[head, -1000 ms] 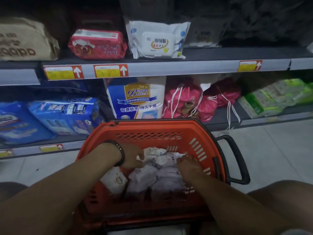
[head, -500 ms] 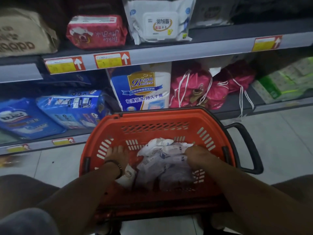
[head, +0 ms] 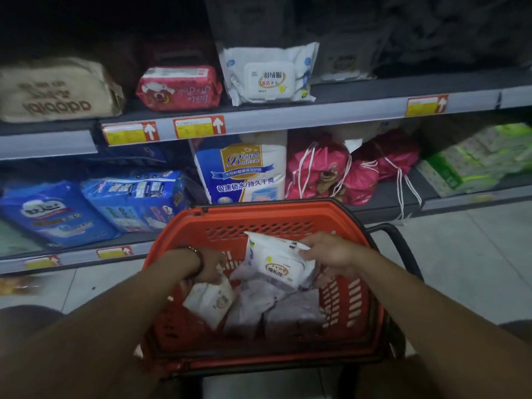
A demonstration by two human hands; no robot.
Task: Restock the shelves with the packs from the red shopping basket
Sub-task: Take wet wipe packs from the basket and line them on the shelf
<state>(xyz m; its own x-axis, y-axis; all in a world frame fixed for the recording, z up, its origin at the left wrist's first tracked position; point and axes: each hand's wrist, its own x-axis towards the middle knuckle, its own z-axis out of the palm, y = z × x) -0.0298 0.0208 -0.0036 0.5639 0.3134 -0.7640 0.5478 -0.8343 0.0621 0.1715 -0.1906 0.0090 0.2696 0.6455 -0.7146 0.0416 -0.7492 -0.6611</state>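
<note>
The red shopping basket [head: 259, 217] stands on the floor in front of the shelves, with several white wipe packs inside. My right hand [head: 328, 254] grips one white pack [head: 276, 263] by its edge and holds it raised above the others. Lower in the basket's left side, my left hand [head: 208, 266], with a bracelet on the wrist, holds the top of a second white pack [head: 208, 303]. A matching white wipe pack [head: 267, 74] stands on the upper shelf [head: 316, 118].
On the upper shelf also lie a brown pack [head: 57, 90] and a red pack [head: 178, 87]. Below it are blue diaper packs [head: 132, 197], a blue-and-white pack [head: 244, 171], pink drawstring bags [head: 325, 171] and green packs [head: 472, 165]. The basket's black handle [head: 403, 249] sticks out right.
My right hand has lifted a white pack out of the pile. My left hand has moved from the basket's left wall onto another pack. The view has tilted up slightly.
</note>
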